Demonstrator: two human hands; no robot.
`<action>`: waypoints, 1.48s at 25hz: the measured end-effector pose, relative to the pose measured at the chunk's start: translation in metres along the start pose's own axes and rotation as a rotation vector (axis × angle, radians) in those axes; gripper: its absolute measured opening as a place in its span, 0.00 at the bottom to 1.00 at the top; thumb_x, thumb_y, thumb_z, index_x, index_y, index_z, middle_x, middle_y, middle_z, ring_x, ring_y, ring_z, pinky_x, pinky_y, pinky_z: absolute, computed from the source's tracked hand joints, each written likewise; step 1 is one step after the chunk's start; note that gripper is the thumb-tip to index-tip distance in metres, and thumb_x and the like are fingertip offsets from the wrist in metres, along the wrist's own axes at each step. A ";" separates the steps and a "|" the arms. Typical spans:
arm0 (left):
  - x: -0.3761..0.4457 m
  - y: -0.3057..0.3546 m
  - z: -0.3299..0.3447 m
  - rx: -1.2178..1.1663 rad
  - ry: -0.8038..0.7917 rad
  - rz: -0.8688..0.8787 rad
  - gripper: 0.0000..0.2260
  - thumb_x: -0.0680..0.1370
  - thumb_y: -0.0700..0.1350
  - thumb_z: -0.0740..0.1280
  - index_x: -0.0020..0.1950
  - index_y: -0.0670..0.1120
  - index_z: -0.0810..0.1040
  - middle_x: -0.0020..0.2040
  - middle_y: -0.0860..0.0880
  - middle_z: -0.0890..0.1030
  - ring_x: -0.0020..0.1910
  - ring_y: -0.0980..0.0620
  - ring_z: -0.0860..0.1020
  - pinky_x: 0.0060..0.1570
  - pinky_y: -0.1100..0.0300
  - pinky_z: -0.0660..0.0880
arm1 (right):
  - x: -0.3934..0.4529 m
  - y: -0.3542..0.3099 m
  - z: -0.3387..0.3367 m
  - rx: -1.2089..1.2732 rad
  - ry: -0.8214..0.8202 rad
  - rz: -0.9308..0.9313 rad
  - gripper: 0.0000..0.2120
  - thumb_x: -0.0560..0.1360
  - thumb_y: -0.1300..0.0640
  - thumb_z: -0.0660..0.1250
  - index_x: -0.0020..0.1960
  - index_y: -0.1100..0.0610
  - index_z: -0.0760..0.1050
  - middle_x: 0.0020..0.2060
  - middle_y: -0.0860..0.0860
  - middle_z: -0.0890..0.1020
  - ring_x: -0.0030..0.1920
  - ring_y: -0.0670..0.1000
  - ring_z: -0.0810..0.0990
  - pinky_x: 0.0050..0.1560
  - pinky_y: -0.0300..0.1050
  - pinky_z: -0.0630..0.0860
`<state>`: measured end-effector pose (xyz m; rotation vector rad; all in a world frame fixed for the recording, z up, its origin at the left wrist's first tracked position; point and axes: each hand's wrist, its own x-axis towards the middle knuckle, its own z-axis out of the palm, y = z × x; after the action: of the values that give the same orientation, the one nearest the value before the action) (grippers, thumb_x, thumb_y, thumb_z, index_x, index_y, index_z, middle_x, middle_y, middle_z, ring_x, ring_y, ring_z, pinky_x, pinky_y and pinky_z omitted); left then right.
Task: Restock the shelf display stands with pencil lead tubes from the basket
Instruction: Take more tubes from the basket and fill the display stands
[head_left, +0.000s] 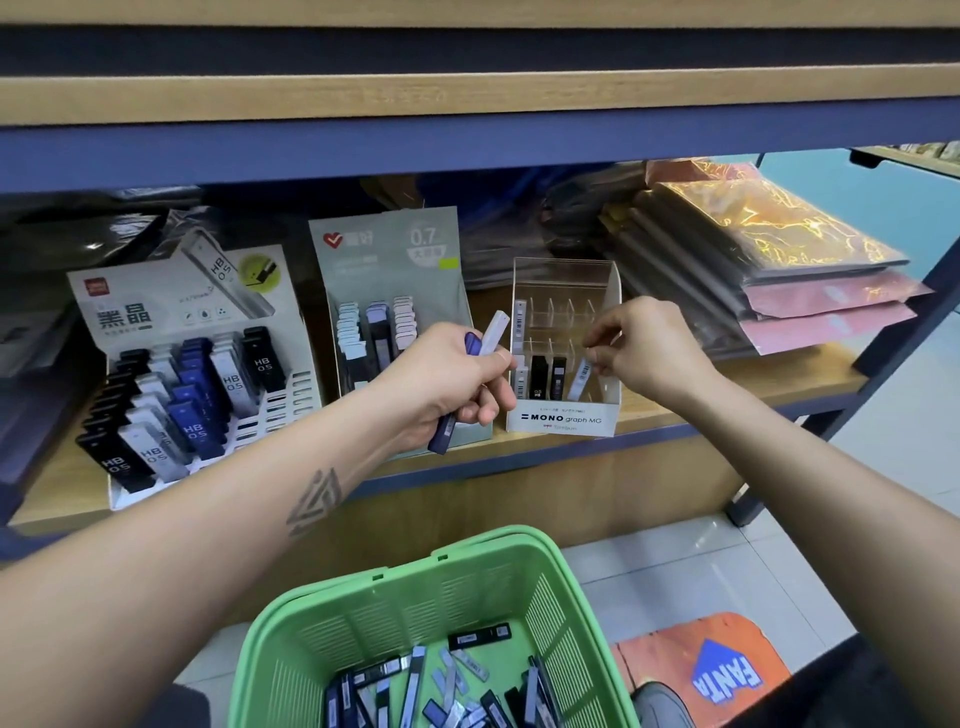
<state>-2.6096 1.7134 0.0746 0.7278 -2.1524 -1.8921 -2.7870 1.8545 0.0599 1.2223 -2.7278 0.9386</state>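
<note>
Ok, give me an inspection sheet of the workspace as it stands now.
Surface: wooden shelf carries three display stands.
Job's things: clear MONO stand mostly unfilled, a few tubes in its front row; left stand and middle stand partly stocked; green basket holds loose lead tubes.
Clutter: foil-wrapped packs stacked on the shelf's right.
Grippers: left hand grips several tubes; right hand fingers pinch a pale tube in the MONO stand.
Cables: nothing seen.
Surroundings: tiled floor, orange mat.
</note>
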 end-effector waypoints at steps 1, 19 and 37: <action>0.000 0.000 -0.001 0.003 -0.003 0.000 0.08 0.84 0.38 0.61 0.54 0.34 0.77 0.35 0.39 0.81 0.23 0.51 0.71 0.19 0.66 0.64 | 0.000 0.000 0.000 -0.004 0.006 -0.006 0.06 0.74 0.67 0.73 0.47 0.58 0.83 0.35 0.51 0.84 0.36 0.46 0.84 0.50 0.47 0.82; -0.005 0.000 -0.002 -0.030 -0.064 -0.059 0.09 0.83 0.37 0.62 0.57 0.31 0.76 0.34 0.40 0.81 0.22 0.53 0.69 0.19 0.67 0.62 | -0.006 0.005 0.022 -0.281 0.079 -0.200 0.09 0.74 0.68 0.67 0.50 0.59 0.81 0.47 0.55 0.83 0.47 0.60 0.82 0.47 0.54 0.80; -0.015 0.003 -0.040 -0.196 -0.127 -0.141 0.09 0.81 0.33 0.63 0.60 0.30 0.75 0.47 0.33 0.83 0.20 0.56 0.67 0.17 0.68 0.62 | -0.004 -0.056 0.010 0.905 -0.251 -0.017 0.08 0.74 0.72 0.70 0.51 0.65 0.83 0.47 0.62 0.86 0.48 0.55 0.85 0.50 0.42 0.81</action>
<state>-2.5800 1.6858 0.0872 0.7558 -1.9939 -2.2398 -2.7434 1.8229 0.0797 1.5058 -2.4614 2.2951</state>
